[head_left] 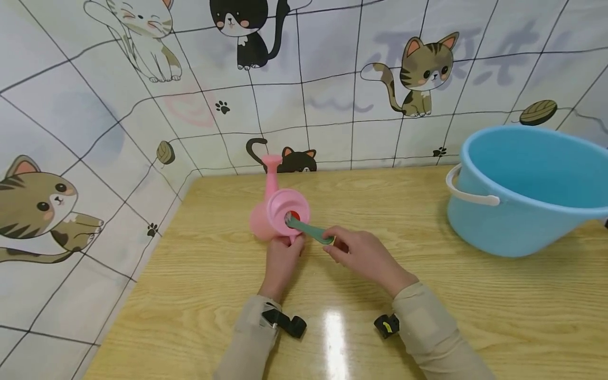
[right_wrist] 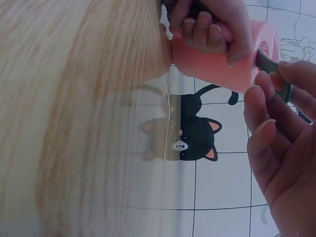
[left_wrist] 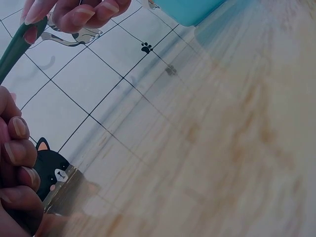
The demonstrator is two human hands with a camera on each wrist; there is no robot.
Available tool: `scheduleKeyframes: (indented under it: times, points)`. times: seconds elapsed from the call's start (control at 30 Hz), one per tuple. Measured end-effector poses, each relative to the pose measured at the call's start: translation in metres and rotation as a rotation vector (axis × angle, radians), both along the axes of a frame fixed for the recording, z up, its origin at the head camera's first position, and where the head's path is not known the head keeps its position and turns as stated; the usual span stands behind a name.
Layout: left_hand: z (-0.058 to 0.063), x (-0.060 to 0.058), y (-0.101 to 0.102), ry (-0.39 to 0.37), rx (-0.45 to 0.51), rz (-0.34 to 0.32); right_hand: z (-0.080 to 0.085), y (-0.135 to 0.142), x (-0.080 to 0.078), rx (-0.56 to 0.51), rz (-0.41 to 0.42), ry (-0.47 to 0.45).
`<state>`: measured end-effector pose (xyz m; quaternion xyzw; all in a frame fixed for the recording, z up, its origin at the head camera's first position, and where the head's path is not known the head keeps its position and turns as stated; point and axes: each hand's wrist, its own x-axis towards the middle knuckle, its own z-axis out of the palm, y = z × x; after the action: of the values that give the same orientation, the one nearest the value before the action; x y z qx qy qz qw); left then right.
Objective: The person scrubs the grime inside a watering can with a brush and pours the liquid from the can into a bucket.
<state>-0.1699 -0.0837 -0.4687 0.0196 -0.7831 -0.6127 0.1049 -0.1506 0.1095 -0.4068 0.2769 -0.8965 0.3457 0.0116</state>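
A pink watering can (head_left: 259, 221) stands on the table, its spout pointing toward the wall and its round opening facing up. My left hand (head_left: 281, 264) grips its handle on the near side; in the right wrist view, the fingers (right_wrist: 201, 34) of that hand curl round the pink handle. My right hand (head_left: 363, 256) pinches the end of a green-handled brush (head_left: 311, 230) between thumb and fingers. The brush slants down to the left, its pale head within the can's opening. Something red (head_left: 295, 215) shows inside the can beside that head; the rest of the interior is hidden.
A large light-blue bucket (head_left: 503, 227) with a white handle (head_left: 475, 198) stands at the right of the wooden table (head_left: 190, 316). Wall covering (head_left: 332, 105) with cat drawings rises behind the table and along its left side.
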Motion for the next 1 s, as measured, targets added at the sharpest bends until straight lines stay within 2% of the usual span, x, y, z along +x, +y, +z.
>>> scheduleKeyframes:
  times: [0.1,0.3,0.53,0.67,0.8,0.87,1.0]
  points:
    - [0.0,0.0,0.0,0.009,-0.003,0.003,0.0,0.0,0.0,-0.009,-0.006,0.01]
    - [-0.001,0.0,0.001,0.023,-0.021,0.028,-0.001,0.0,-0.002,-0.034,-0.036,0.093]
    - [0.001,0.0,0.003,0.018,-0.018,0.025,0.001,0.001,-0.002,-0.005,-0.046,0.098]
    - [0.013,0.005,0.004,0.016,0.006,-0.007,0.001,0.001,-0.003,0.014,-0.041,0.165]
    - [0.012,0.005,0.003,0.004,-0.005,0.004,-0.001,0.0,-0.003,0.034,-0.049,0.254]
    - [0.004,0.001,0.002,0.007,-0.014,0.02,-0.002,-0.001,-0.002,0.037,-0.061,0.285]
    - [0.002,0.0,0.003,0.018,-0.026,0.038,-0.002,-0.002,-0.002,0.03,-0.065,0.286]
